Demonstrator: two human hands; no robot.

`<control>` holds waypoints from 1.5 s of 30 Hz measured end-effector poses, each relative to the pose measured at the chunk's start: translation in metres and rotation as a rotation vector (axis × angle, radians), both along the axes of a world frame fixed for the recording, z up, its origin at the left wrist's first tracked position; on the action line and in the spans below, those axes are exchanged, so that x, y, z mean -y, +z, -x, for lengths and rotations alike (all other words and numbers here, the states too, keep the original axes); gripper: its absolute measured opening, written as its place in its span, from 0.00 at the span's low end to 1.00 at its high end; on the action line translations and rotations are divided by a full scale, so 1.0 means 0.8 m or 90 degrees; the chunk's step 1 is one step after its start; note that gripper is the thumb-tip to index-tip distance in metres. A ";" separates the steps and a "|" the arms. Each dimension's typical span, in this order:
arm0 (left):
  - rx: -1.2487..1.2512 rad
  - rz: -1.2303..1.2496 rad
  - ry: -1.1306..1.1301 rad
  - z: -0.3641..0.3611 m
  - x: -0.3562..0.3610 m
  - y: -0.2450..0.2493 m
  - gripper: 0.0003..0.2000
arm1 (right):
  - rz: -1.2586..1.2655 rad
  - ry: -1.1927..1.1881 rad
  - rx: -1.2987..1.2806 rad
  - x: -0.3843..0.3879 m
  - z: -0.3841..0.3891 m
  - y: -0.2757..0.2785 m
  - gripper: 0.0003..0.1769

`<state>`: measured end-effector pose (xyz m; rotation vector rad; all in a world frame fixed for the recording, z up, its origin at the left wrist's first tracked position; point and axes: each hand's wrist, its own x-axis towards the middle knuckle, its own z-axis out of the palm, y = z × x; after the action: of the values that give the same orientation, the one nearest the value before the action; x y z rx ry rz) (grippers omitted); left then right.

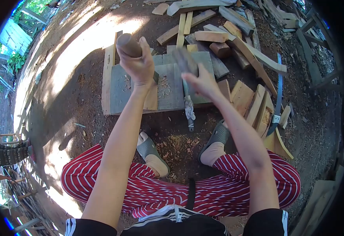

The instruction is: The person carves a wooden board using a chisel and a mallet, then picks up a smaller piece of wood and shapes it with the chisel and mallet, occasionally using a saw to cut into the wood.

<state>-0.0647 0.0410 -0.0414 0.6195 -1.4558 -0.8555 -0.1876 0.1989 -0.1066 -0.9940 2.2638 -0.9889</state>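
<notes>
My left hand [137, 65] is closed around a thick, round piece of dark wood [129, 45], whose flat end points up toward me; its lower end is hidden behind the hand. To the right, my right hand [202, 82] grips a greyish wooden block [185, 63], blurred by motion. Both hands are above a low wooden work board [170, 88] scattered with shavings. Below the left hand, a lighter wood piece [151, 98] lies on the board. A narrow metal tool with a whitish wrapping [189, 110] lies near my right hand, overhanging the front edge.
Cut timber [235, 43] is heaped behind and right of the board. A handsaw [278, 94] with a bluish blade leans at the right beside wood offcuts [254, 104]. My sandalled feet [150, 151] rest on the dirt by wood chips. Sticks [26, 188] lie at far left.
</notes>
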 end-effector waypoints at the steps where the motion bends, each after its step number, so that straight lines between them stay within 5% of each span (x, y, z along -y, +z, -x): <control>1: -0.012 0.002 -0.004 0.001 0.002 -0.002 0.15 | 0.090 -0.009 0.010 0.008 0.003 0.028 0.45; 3: -0.009 0.004 0.001 -0.001 0.010 -0.007 0.15 | 0.257 0.037 0.099 0.016 -0.014 0.154 0.44; 6: 0.003 -0.013 -0.005 -0.004 0.009 -0.002 0.16 | 0.379 0.160 -0.055 0.029 -0.027 0.281 0.40; 8: 0.009 -0.040 -0.015 -0.002 0.006 0.001 0.17 | 0.687 0.244 -0.294 0.022 -0.060 0.334 0.27; 9: 0.049 0.061 0.012 -0.004 0.004 0.000 0.17 | 0.685 0.246 -0.296 0.029 -0.062 0.326 0.27; 11: 0.089 0.168 0.043 -0.007 0.004 -0.007 0.18 | 0.094 0.257 -0.440 0.049 -0.063 0.283 0.34; 15: 0.095 0.169 0.025 0.007 -0.009 0.001 0.19 | 0.092 0.297 -0.457 0.061 -0.055 0.319 0.34; 17: 0.065 0.090 0.002 0.010 -0.023 0.011 0.20 | 0.245 0.280 -0.195 0.045 -0.072 0.354 0.22; 19: 0.054 0.077 -0.009 0.008 -0.022 0.006 0.19 | 0.310 0.325 -0.358 0.052 -0.055 0.330 0.25; 21: 0.025 0.168 0.001 0.007 -0.016 -0.007 0.17 | -0.033 0.258 -0.527 0.032 -0.065 0.301 0.34; 26: 0.223 0.038 -0.093 0.006 -0.020 -0.017 0.19 | 0.136 0.276 -0.426 0.035 -0.054 0.334 0.39; 29: 0.155 0.305 0.029 0.013 -0.015 -0.022 0.20 | 0.003 0.248 -0.434 0.027 -0.057 0.309 0.39; 33: 0.005 0.097 -0.018 0.016 -0.004 0.000 0.16 | 0.016 0.214 -0.266 0.023 -0.023 0.276 0.40; 34: 0.083 0.114 0.038 0.003 0.000 0.009 0.16 | 0.016 0.222 -0.262 0.022 -0.019 0.259 0.40; 36: 0.016 -0.023 0.021 -0.017 0.029 0.005 0.17 | 0.205 0.156 0.004 0.019 -0.014 0.203 0.40; 38: -0.058 -0.157 -0.010 -0.032 0.051 0.001 0.17 | 0.056 0.143 -0.010 0.015 -0.009 0.157 0.42; 40: -0.165 -0.325 0.113 -0.048 0.068 -0.009 0.15 | -0.075 0.118 0.130 0.007 -0.017 0.112 0.46; 45: -0.334 -0.528 0.250 -0.090 0.113 -0.084 0.08 | -0.177 0.107 -0.117 -0.020 -0.042 0.012 0.41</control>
<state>0.0071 -0.0498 -0.1087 1.1434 -0.4383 -1.1843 -0.1544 0.2147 -0.0967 -1.1660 2.3373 -0.5142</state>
